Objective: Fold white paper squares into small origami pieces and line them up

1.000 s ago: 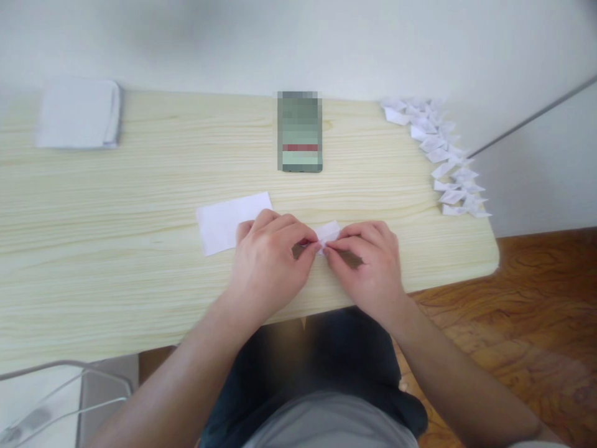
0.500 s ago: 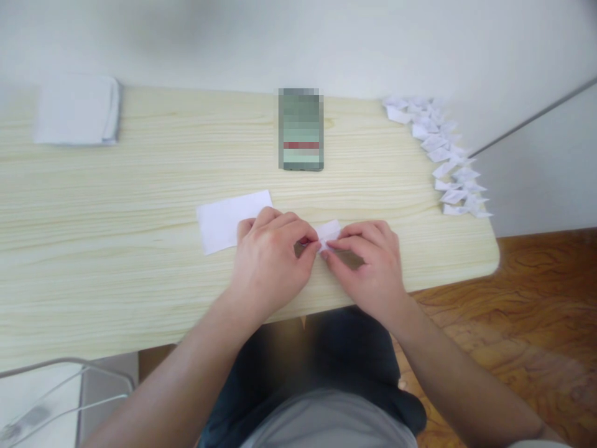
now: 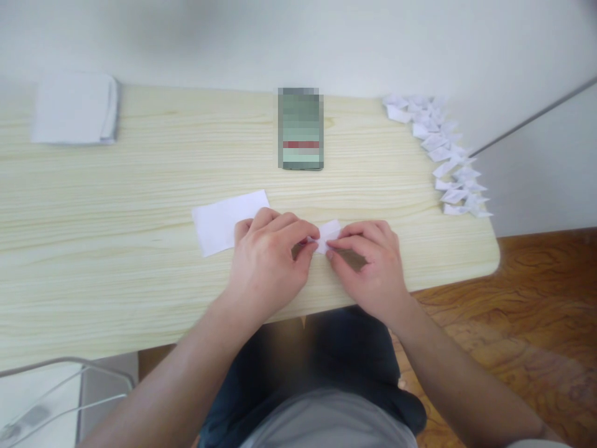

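Note:
Between my two hands is a small piece of folded white paper [image 3: 330,231], held just above or on the table [image 3: 140,274]. My left hand [image 3: 273,252] pinches its left side between thumb and fingertips. On the other side, my right hand [image 3: 373,258] grips it with thumb and forefinger. The fingers cover part of the folds. A flat white paper rectangle [image 3: 217,221] lies on the table to the left, its right end partly hidden under my left hand.
A phone [image 3: 301,127] with a blurred screen lies near the wall. Several folded white paper pieces [image 3: 441,149] line the table's right end. A stack of white paper [image 3: 69,109] sits at the back left. A metal-framed chair [image 3: 107,367] stands at lower left.
My left hand and the flat paper rectangle under it have shifted slightly left. The fingertips of both hands are a little farther apart on the folded paper.

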`<state>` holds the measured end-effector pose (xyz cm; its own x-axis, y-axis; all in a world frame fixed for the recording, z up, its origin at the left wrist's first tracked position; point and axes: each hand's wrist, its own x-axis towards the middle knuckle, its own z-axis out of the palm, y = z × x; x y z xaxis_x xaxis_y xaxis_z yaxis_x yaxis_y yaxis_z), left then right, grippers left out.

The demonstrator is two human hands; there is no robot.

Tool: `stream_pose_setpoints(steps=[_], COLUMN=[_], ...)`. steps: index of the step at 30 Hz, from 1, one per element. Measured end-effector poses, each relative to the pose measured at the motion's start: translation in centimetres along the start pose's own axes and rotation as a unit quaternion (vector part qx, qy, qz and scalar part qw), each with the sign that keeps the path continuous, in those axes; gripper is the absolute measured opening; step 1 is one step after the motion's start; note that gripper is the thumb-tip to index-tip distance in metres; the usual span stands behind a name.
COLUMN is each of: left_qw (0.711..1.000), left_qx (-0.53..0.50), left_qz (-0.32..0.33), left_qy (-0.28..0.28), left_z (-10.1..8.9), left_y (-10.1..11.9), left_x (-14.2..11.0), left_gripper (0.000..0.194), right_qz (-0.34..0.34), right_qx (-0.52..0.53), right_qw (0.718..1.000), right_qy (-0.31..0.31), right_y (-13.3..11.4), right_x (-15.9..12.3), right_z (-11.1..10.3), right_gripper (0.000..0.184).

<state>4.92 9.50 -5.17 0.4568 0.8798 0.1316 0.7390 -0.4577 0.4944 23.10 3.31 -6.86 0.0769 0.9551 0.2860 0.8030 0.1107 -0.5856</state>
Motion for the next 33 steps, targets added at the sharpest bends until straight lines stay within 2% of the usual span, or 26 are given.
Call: stream_pose_setpoints(steps=[5, 16, 23, 28, 33], left_qw=[1.000, 1.000, 0.999, 0.998, 0.997], left_qx=[0.009, 0.006, 0.005, 0.035, 0.062], left_qz=[0.009, 0.030, 0.048, 0.042, 0.042], left_qy=[-0.014, -0.006, -0.002, 0.023, 0.023], left_z=[-0.3, -0.2, -0.2, -0.6, -1.0], left_y=[0.0, -0.8, -1.2, -1.1, -0.6], left_x=[-0.1, -0.4, -0.6, -0.4, -0.1], left_gripper=[0.016, 0.026, 0.031, 0.026, 0.026], right_qz=[0.003, -0.002, -0.006, -0.025, -0.054], right_qx=[0.006, 0.020, 0.016, -0.019, -0.030], right_qw=[1.000, 0.999, 0.999, 0.997, 0.991], right_qy=[-0.012, -0.029, -0.026, -0.067, -0.119], right_y=[0.0, 0.3, 0.4, 0.1, -0.1], right_x=[0.0, 0.1, 0.4, 2.3, 4.1], right_z=[-0.3, -0.7, -0.5, -1.5, -2.3], right_gripper=[0.014, 0.024, 0.012, 0.046, 0.030])
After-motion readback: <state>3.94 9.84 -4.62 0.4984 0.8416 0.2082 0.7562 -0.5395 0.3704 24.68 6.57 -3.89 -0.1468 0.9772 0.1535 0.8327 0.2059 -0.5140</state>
